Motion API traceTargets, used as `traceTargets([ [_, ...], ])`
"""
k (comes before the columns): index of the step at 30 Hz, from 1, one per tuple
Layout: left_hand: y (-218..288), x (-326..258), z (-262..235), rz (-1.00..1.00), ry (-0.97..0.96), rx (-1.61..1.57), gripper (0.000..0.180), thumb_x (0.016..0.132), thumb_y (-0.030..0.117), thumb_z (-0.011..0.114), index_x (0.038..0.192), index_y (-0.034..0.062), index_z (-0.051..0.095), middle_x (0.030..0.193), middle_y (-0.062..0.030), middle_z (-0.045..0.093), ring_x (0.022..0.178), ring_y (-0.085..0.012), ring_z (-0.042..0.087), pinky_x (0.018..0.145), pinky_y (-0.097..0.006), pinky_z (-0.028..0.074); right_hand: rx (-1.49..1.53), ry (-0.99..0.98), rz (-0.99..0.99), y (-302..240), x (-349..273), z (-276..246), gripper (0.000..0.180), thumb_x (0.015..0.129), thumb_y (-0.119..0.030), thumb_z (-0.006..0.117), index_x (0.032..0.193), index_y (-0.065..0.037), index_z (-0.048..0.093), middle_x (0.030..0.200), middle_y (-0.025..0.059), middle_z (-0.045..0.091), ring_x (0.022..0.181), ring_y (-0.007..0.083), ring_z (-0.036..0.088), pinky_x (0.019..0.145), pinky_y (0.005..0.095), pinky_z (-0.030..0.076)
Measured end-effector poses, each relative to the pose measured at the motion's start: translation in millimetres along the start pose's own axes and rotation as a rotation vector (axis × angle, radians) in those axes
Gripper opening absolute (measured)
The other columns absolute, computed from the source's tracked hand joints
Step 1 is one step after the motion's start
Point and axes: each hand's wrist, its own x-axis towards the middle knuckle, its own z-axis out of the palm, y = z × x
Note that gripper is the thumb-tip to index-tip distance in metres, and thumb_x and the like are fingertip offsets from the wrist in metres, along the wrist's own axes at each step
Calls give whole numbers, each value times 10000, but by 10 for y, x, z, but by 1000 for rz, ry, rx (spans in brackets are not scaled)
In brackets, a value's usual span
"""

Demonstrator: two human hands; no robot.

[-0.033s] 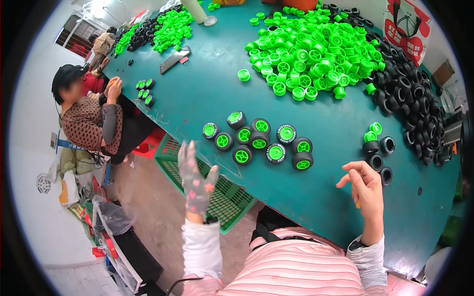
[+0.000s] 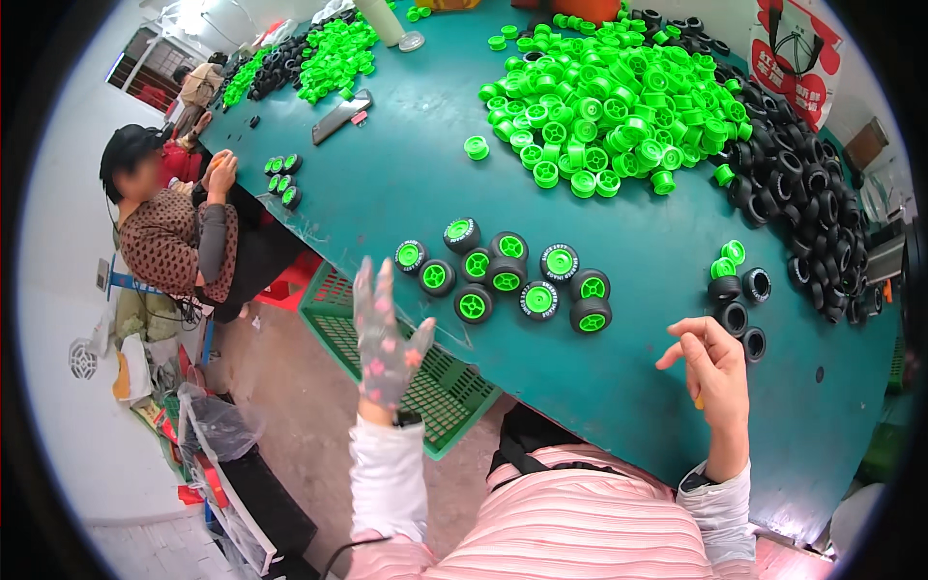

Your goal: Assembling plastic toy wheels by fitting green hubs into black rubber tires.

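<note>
**Small toy wheels: light, grippy at the tread, slick at the hub**

The left hand (image 2: 385, 333), in a thin patterned glove, is raised with its fingers spread wide and holds nothing; it hangs over the edge of the green worktop (image 2: 387, 184), above a green plastic crate (image 2: 343, 324) on the floor. The right hand (image 2: 713, 372) is bare, its fingers loosely curled with thumb and forefinger drawn near each other; something small and yellowish seems to sit at the palm, but I cannot tell what it is.

Nearest the hands lies a cluster of assembled wheels (image 2: 507, 275), black tyres over bright green hubs, resting flat or slightly tilted on the worktop between the two hands. To the right, just above the right hand, sits a smaller group of loose black tyres and green hubs (image 2: 737, 285). Further back are a big heap of green hubs (image 2: 619, 106) and a bank of black tyres (image 2: 802, 174).

The wheels look light and small enough for a fingertip pinch. The tyres are probably soft rubber, giving a little and offering friction; the hubs look like hard, smooth plastic, likelier to slip. Gripping across the tread, thumb opposite forefinger, seems the surest hold. Nothing here appears fragile, though round parts may roll if nudged.

A seated person (image 2: 169, 232) works at the far left.
</note>
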Motion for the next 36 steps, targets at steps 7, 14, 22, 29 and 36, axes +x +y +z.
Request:
traceTargets([
  [7, -340, 397, 222, 63, -212, -54, 623, 669, 221, 874, 1235, 142, 628, 1376, -165, 508, 1289, -395, 464, 1093, -501, 383, 1, 66, 26, -10, -123, -9, 232, 1014, -216, 579, 1070, -3, 649, 759, 87, 719, 432, 4, 389, 409, 175, 292],
  [14, -1089, -622, 76, -287, 69, -13, 657, 697, 294, 874, 1256, 96, 591, 1387, -223, 488, 1314, -409, 441, 1074, -515, 391, -35, 79, 65, 23, -71, 35, 194, 1003, -169, 546, 1045, -4, 639, 746, 99, 714, 405, 7, 371, 392, 179, 275],
  [22, 270, 272, -48, 142, -194, -189, 979, 696, 423, 865, 1496, 83, 413, 1565, -288, 284, 1367, -483, 406, 1108, -519, 399, -37, 56, 73, 23, -96, 28, 218, 1014, -205, 575, 1085, -11, 642, 784, 73, 722, 447, 5, 400, 411, 176, 306],
  [29, 380, 732, 234, 178, -471, -33, 784, 662, 136, 803, 1399, 118, 535, 1546, -250, 336, 1249, -437, 514, 1038, -489, 467, -14, 97, 81, 73, -192, -16, 218, 1013, -210, 584, 1080, -11, 640, 783, 78, 721, 445, 5, 401, 409, 178, 307],
  [36, 306, 690, 580, 144, -143, -64, 565, 708, 32, 747, 1251, 109, 615, 1360, -181, 499, 1119, -397, 600, 928, -445, 535, 14, 71, 76, 110, -163, -12, 218, 1013, -210, 584, 1090, -14, 636, 792, 74, 723, 453, 5, 406, 412, 179, 311],
])
